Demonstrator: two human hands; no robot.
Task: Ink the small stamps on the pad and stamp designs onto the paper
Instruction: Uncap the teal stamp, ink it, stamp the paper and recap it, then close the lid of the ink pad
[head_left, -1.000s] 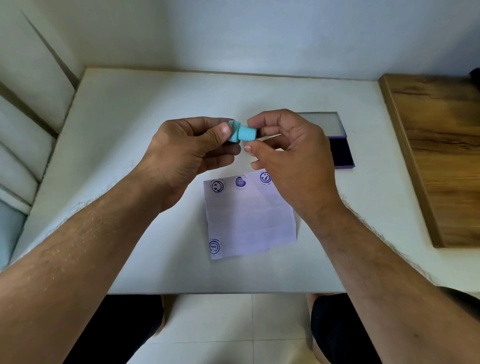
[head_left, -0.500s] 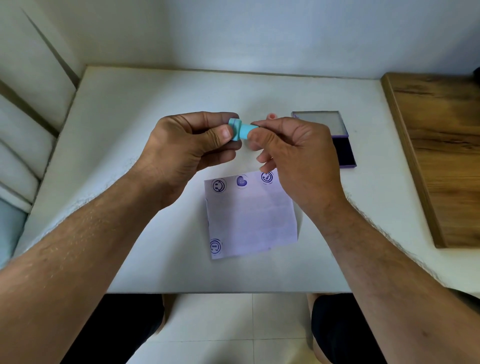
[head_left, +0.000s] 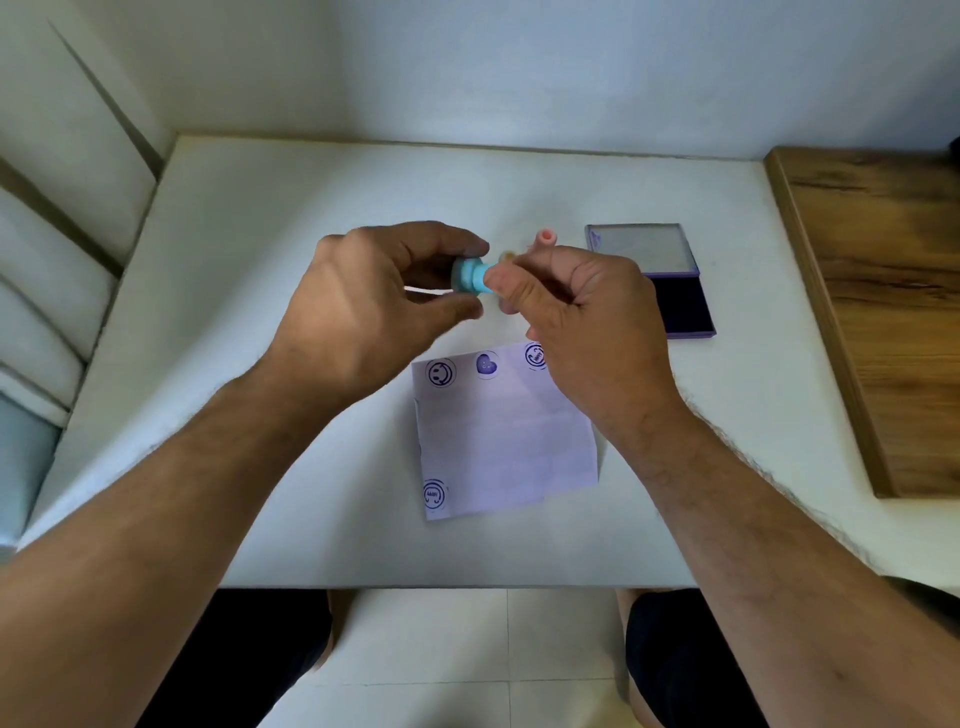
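Note:
A small turquoise stamp (head_left: 470, 275) is held in the air above the table between both hands. My left hand (head_left: 374, 306) curls round its wide end, and my right hand (head_left: 576, 312) pinches its narrow end with thumb and forefinger. Below lies a white paper (head_left: 498, 441) with several purple prints: a smiley, a heart and two round faces. The ink pad (head_left: 680, 306) sits open to the right, its clear lid (head_left: 639, 249) folded back. A pink stamp (head_left: 545, 238) and a yellowish one (head_left: 506, 256) stand on the table behind my right hand, partly hidden.
The white table (head_left: 260, 260) stands against a pale wall. A wooden board (head_left: 883, 291) lies along its right side. A cushioned seat (head_left: 41, 291) is at the left. My knees show below the table's front edge.
My left hand's fingers have loosened round the stamp's wide end, which now shows more. My right hand has turned a little, and the pink stamp behind it has come into view.

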